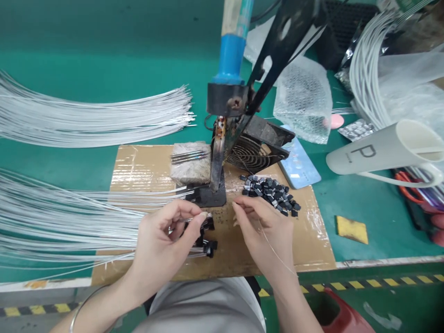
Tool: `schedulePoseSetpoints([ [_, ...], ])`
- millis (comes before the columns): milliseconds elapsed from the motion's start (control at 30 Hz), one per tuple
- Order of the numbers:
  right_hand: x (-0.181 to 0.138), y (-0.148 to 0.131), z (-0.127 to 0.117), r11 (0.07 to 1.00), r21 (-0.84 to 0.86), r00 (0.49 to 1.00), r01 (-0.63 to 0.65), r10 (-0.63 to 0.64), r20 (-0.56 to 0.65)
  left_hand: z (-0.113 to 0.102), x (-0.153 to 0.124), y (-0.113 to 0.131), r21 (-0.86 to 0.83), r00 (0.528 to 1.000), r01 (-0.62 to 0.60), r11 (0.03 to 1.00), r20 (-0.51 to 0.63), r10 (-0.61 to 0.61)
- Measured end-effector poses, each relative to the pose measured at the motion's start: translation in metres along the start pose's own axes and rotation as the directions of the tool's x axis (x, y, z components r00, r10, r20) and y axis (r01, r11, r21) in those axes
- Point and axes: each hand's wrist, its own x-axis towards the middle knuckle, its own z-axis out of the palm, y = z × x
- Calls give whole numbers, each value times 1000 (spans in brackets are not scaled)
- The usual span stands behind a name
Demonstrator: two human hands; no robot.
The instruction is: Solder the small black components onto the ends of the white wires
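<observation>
My left hand [173, 245] is closed in a pinch on what looks like a white wire, its end mostly hidden by the fingertips. Just beyond it lie wires ending in black connectors [209, 248]. My right hand [265, 231] pinches a thin strand of solder wire [277, 254], which trails back over the wrist. Beside its fingers is a pile of small black parts [272, 192]. A soldering iron [231, 58] hangs in a black clamp, its tip pointing down above a dark pad [217, 198] between my hands. Bundled white wires [69, 226] run leftward under my left hand.
Cardboard [138, 169] covers the green bench. On it are a whitish block [189, 171] with wire ends and a black fan [253, 150]. Another wire bundle [86, 118] lies back left. At right are a blue card [300, 164], white mug [374, 150], and yellow sponge [351, 230].
</observation>
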Motion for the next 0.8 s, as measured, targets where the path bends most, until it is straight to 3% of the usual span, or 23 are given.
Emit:
schedulePoseSetpoints([
  [167, -6, -10, 1, 929, 321, 983, -183, 173, 60, -1, 2, 10, 58, 999, 37, 998, 23, -38],
  [333, -10, -17, 9, 820, 502, 961, -276, 249, 122, -2, 2, 10, 15, 996, 46, 999, 78, -47],
  [500, -12, -20, 16, 779, 555, 956, -292, 247, 157, -3, 5, 12, -70, 988, 61, 996, 144, -51],
  [800, -14, -21, 16, 738, 582, 940, -340, 262, 216, -2, 3, 16, -139, 987, 40, 990, 157, -18],
])
